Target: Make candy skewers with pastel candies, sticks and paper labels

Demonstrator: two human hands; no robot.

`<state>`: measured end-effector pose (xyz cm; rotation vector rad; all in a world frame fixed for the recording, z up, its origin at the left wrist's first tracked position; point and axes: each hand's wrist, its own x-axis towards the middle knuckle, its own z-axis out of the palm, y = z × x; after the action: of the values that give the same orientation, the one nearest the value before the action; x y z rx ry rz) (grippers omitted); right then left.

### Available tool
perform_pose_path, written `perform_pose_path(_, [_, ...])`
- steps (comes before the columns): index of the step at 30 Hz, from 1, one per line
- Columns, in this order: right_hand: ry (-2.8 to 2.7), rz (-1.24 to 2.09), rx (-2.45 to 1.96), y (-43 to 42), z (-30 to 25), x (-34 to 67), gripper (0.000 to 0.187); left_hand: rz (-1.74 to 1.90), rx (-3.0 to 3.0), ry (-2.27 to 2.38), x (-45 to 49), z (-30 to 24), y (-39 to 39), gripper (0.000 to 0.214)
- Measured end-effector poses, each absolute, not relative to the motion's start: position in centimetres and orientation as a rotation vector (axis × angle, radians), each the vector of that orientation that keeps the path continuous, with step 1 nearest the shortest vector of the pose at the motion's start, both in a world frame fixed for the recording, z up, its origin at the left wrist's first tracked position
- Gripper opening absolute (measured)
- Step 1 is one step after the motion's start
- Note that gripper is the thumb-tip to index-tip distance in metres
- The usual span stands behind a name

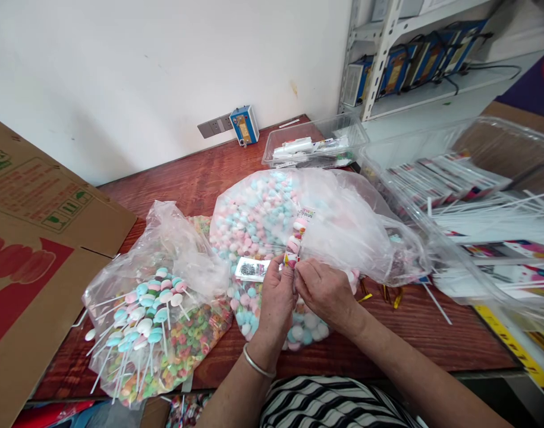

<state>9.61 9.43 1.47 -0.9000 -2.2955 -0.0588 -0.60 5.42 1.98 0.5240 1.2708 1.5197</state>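
Both hands meet over a large clear bag of pink, blue and white marshmallow candies (249, 208). My left hand (276, 297) is closed around the lower end of a slim wrapped marshmallow skewer (295, 238), a clear printed sleeve with pink and white pieces inside. My right hand (323, 288) is closed, its fingertips pinched at the sleeve's bottom end; what exactly they grip there is hidden. Next to my left fingers, a white printed wrapper (251, 269) lies on the big bag. Gold twist ties (397, 298) lie on the table right of my right hand.
On the left, marshmallow lollipops (144, 315) lie on a bag of colourful ring candies (195, 339) beside a cardboard box (44, 238). Plastic bins (459, 249) with sticks and wrappers stand on the right. Behind are a clear tray (316, 139) and a small blue device (245, 126).
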Motion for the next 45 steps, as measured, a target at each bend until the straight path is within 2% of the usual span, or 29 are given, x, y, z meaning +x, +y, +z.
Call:
perform_pose_path(8, [-2.253, 0.142, -0.839, 8.9, 0.7, 9.3, 0.023, 1.583, 0.389, 1.149, -0.1, 1.5, 6.1, 0.027])
perform_pose_path(12, [-2.175, 0.285, -0.830, 9.9, 1.0, 9.8, 0.019, 1.559, 0.283, 0.946, -0.3, 2.4, 5.7, 0.020])
perform_pose_path(16, [-2.298, 0.278, -0.678, 10.8, 1.7, 10.2, 0.017, 1.566, 0.151, 0.714, -1.1, 3.4, 5.6, 0.011])
perform_pose_path(19, [-2.387, 0.359, -0.568, 10.4, 2.1, 10.3, 0.020, 1.515, 0.048, 0.744, -1.7, 3.5, 6.0, 0.016])
perform_pose_path(22, [-2.195, 0.752, -0.775, 8.9, 2.2, 10.4, 0.020, 1.589, 0.106, 0.733, -2.2, 3.3, 6.4, 0.026])
perform_pose_path(24, [-1.962, 1.205, -0.950, 7.5, 2.1, 10.4, 0.026, 1.660, 0.178, 0.666, -2.5, 3.3, 6.6, 0.032])
perform_pose_path(27, [-1.566, 1.968, -0.876, 5.6, 1.7, 10.2, 0.036, 1.651, 0.258, 0.615, -2.6, 3.4, 6.6, 0.038])
perform_pose_path(29, [-1.336, 2.160, -0.830, 5.0, 1.4, 10.1, 0.038, 1.604, 0.284, 0.650, -2.3, 3.4, 6.5, 0.042])
perform_pose_path(35, [-1.501, 1.709, -1.063, 5.8, 1.1, 10.1, 0.035, 1.535, 0.510, 0.927, -1.4, 2.8, 5.8, 0.045])
perform_pose_path(40, [-1.834, 1.323, -1.105, 5.3, 1.4, 10.0, 0.034, 1.595, 0.507, 1.039, -1.3, 2.3, 5.6, 0.029])
perform_pose_path(43, [-2.024, 0.964, -1.104, 5.2, 1.8, 10.2, 0.033, 1.624, 0.511, 1.030, -1.5, 1.9, 5.7, 0.017])
perform_pose_path(45, [-2.085, 0.601, -1.110, 5.6, 2.1, 10.3, 0.028, 1.616, 0.523, 1.026, -1.4, 1.7, 5.8, 0.015])
